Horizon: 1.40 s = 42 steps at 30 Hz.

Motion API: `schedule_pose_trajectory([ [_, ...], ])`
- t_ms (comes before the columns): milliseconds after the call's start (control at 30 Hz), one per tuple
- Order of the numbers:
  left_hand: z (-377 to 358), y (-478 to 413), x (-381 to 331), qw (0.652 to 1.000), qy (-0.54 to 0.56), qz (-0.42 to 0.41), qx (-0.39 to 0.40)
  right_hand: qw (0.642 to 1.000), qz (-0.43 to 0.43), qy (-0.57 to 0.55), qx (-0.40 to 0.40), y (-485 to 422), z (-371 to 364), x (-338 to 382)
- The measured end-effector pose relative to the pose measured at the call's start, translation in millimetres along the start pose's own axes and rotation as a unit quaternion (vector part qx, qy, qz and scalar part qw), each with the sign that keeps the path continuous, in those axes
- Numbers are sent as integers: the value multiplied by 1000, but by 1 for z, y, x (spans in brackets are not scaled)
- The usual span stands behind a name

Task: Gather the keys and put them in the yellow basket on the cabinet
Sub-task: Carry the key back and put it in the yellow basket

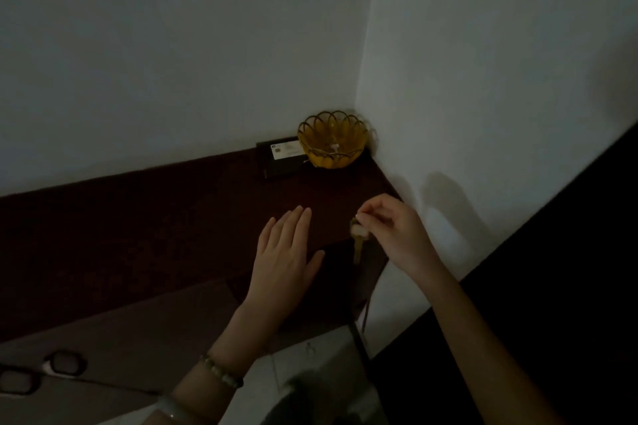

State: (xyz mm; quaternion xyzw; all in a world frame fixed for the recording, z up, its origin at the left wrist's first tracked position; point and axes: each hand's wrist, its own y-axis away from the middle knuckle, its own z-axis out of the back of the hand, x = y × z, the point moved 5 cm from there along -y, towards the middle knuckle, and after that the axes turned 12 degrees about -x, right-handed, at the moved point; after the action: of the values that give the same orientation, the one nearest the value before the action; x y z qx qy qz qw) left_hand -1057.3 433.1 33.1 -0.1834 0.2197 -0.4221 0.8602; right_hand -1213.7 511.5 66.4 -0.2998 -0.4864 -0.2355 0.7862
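Pinching keys point(359, 238) at cabinet point(172, 228) edge: right hand point(393, 231); left hand point(286, 252) flat, released.

Dim, grainy head view, with the brightest patch on the right wall.

You are looking at an underexposed scene: the cabinet point(172, 235) top reads as a near-black maroon slab with blocky noise and no surface detail, and the lower right corner of the view is plain black. Light falls from your right and behind, so the wall point(483, 97) at the cabinet's right edge glows palest, and your right hand point(393, 228) throws a soft grey shadow onto it. The basket point(332, 139) in the cabinet's far right corner catches a faint amber sheen, with no glare. The keys point(359, 238) are smeared and soft. Straight edges bow near the frame's borders.
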Motion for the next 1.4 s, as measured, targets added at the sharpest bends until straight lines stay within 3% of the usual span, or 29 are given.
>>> schedule_pose_trajectory([
  [333, -52, -108, 51, 999, -5, -28, -20, 997, -3, -22, -71, -116, -25, -17],
  [533, -83, -174, 82, 991, 36, -124, -22, 980, -7, -46, -193, -177, -27, -20],
  [700, -110, -203, 91, 977, 75, -199, -22, 972, -44, -59, -225, -216, -35, -35],
  [800, -122, -210, 93, 967, 101, -231, -35, 975, -61, -64, -205, -241, -41, -48],
  [1000, -136, -213, 94, 962, 132, -236, -34, 988, -133, 0, -84, -276, -72, -94],
  [1133, -140, -213, 97, 962, 132, -237, -31, 987, -81, 135, -43, -290, -88, -109],
  [1400, -144, -211, 99, 959, 132, -247, -40, 969, -83, 234, 4, -301, -102, -125],
])
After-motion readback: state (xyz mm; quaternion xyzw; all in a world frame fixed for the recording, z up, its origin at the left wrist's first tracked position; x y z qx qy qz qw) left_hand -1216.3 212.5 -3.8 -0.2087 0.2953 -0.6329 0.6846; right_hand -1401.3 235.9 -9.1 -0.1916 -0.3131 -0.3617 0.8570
